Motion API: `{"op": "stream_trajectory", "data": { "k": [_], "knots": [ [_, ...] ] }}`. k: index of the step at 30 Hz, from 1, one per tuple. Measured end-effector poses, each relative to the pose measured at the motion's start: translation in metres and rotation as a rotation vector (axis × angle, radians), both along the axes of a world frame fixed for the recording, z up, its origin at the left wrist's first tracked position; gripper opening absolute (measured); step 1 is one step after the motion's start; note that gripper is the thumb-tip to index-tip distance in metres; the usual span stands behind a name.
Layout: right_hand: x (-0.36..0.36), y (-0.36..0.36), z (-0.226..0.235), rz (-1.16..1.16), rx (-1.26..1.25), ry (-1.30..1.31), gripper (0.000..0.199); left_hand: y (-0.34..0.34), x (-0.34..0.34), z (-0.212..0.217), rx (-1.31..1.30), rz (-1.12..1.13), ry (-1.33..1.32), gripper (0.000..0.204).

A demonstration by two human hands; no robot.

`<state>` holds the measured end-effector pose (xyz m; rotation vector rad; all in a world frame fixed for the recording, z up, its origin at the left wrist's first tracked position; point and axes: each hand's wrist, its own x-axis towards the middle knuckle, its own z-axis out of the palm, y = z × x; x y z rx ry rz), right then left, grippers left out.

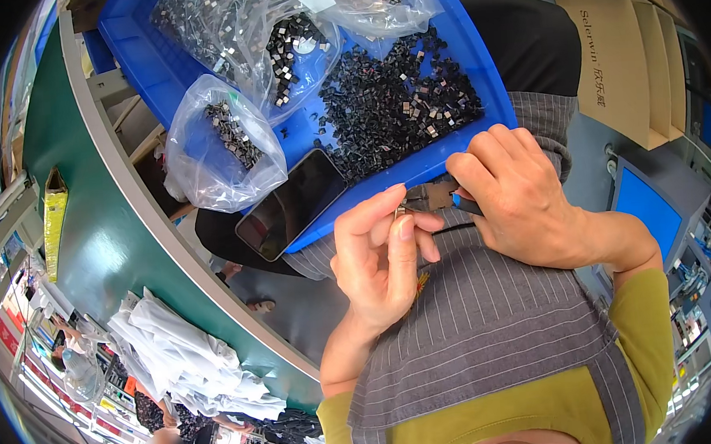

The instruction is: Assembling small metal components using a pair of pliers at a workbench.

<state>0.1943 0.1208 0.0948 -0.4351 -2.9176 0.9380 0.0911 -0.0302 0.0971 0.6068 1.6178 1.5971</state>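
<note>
My right hand [523, 198] is closed around a pair of pliers [438, 196] with a dark metal head and blue-and-black handles. The jaws point left, toward the fingertips of my left hand [379, 261]. There, thumb and fingers pinch a tiny metal piece [402, 211], partly covered by the fingertips; its exact kind is too small to make out. Both hands are over my striped apron [478, 321], just in front of a blue tray [489, 72]. Inside the tray lies a heap of small black pieces [389, 108], with some metallic ones among them.
Clear plastic bags [257, 47] of small metal parts lie in the tray; another bag [223, 149] rests at its left edge. A dark phone [292, 206] leans by the near-left corner. Left is a green table [117, 230] with white cloth [187, 349]. Cardboard boxes [612, 64] stand right.
</note>
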Motion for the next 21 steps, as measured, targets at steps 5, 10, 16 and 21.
{"op": "stream_trajectory", "data": {
  "k": [5,10,16,21],
  "knots": [
    [0.002,0.0,0.0,0.024,-0.033,-0.025,0.018,0.0,0.001,0.002,-0.026,-0.003,0.047,0.027],
    [0.003,0.002,0.009,0.062,-0.23,-0.124,0.023,0.001,0.002,0.005,-0.02,0.024,-0.061,0.026],
    [0.003,0.006,0.012,0.114,-0.502,-0.243,0.031,-0.001,-0.002,0.003,0.033,0.043,-0.174,0.025],
    [0.003,0.004,0.012,0.061,-0.341,-0.147,0.032,0.0,0.0,0.004,0.062,0.072,-0.268,0.024]
  ]
}}
